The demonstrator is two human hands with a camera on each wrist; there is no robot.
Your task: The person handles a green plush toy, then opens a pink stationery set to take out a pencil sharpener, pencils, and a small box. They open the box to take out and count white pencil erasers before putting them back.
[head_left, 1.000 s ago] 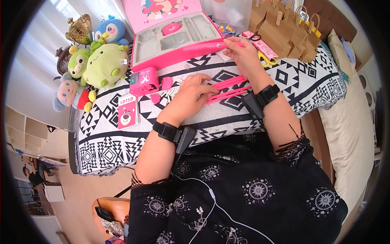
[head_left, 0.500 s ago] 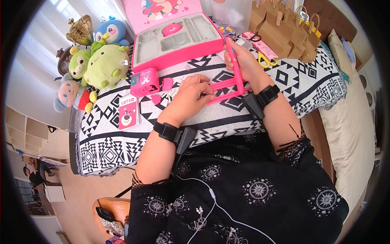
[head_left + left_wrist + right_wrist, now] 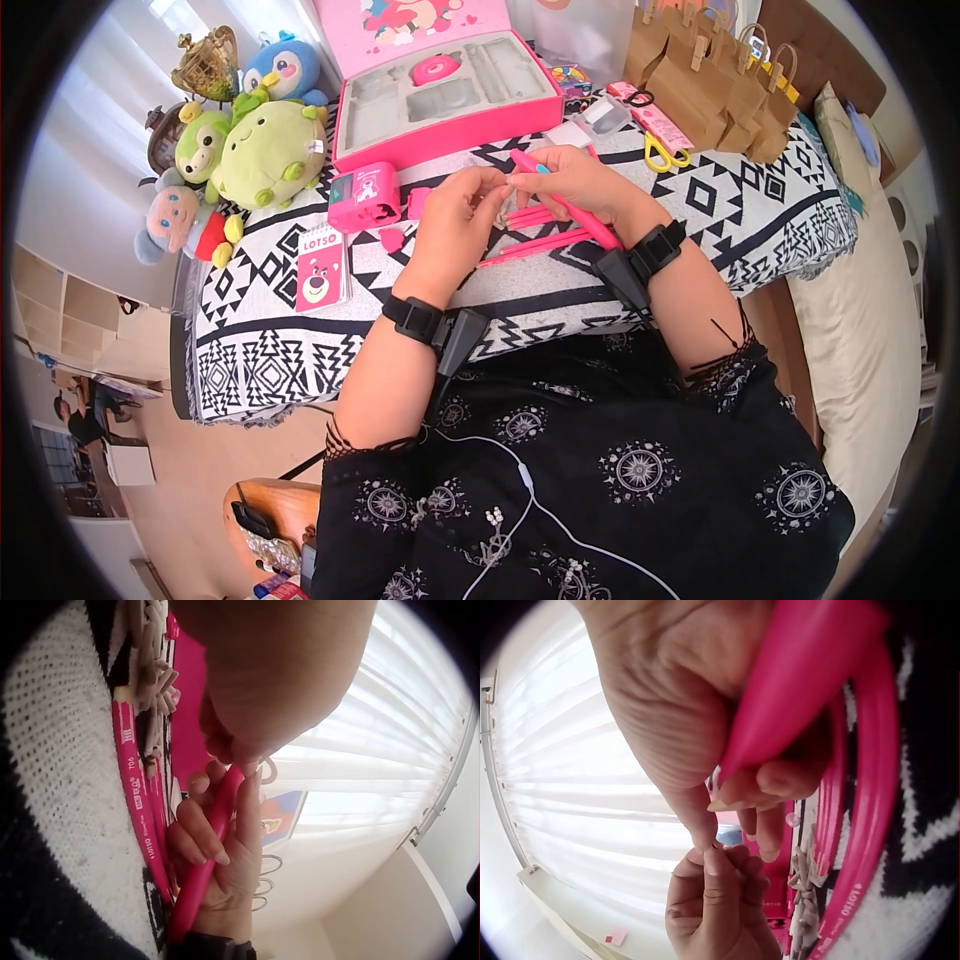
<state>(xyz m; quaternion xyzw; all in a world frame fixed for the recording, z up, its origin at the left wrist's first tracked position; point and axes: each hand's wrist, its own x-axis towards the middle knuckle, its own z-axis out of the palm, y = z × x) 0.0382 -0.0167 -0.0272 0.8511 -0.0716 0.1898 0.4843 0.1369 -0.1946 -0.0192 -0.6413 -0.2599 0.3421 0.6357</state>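
Observation:
The right hand curls its fingers round a thick pink pen-shaped tool, which slants across the palm; the same tool shows in the left wrist view. Fingertips of the left hand meet those of the right. In the right wrist view the left hand pinches something tiny, mostly hidden, between thumb and finger. Pink pencils lie on the patterned cloth below the hands. Beside the pencils, short greyish-white sticks are heaped in the left wrist view.
Behind the hands stands an open pink box with a moulded tray. A pink sharpener and a bear notebook are at the left, near plush toys. Yellow scissors and paper bags are at the right.
The right hand has come down and left from the box's corner, with the pink tool now slanting across it. The left hand has lifted off the pencils' ends to meet it.

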